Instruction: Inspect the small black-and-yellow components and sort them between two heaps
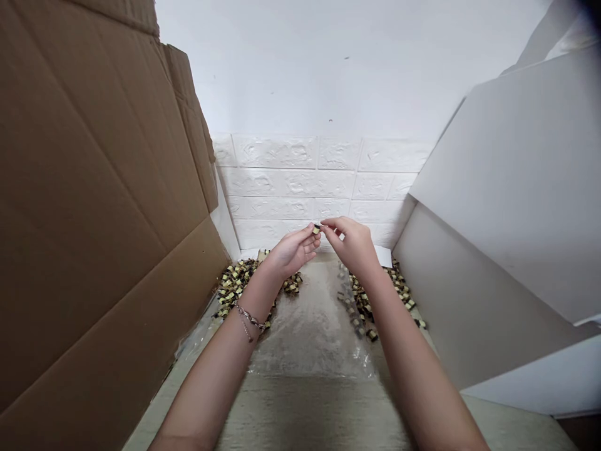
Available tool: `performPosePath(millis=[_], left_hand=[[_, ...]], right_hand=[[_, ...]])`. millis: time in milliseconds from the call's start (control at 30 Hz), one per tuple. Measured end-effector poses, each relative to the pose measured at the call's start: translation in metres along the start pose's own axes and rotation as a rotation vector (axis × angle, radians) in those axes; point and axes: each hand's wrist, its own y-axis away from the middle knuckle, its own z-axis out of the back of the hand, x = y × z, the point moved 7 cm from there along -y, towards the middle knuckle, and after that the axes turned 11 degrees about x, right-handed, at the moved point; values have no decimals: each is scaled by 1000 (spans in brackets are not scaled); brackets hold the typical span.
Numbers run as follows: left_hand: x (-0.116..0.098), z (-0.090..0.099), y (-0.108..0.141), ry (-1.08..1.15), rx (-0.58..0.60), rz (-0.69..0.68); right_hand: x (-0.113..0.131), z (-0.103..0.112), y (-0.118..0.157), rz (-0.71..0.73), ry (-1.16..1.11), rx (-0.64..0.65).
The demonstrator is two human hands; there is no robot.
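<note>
Between the thumb and fingers of my left hand (293,250) is a small yellow-and-black component (316,230), shaped like a miniature transformer. My right hand (350,244) meets it from the right, thumb and forefinger pinched close at its edge. Whatever lies in that pinch is too small to make out. Below my left wrist spreads a pile of similar components (235,282). Another pile of components (404,288) lies beyond my right forearm, partly hidden by it. A clear plastic sheet or bag (314,338) covers the table between the piles.
A tall brown cardboard panel (103,207) walls off the left side. White panels (507,188) stand along the right. Behind the table (300,413) rises a white brick-patterned wall (282,181). A bracelet (250,319) hangs on my left wrist.
</note>
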Motion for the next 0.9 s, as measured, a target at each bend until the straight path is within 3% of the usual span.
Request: performPosePath(millis=[400,900], left_hand=[[3,0,-1,-12,33,-2],[-4,-5,-3,-160,-82,-153]], right_hand=[[2,-3,1,10,36,11],[10,-5,1,33,182,2]])
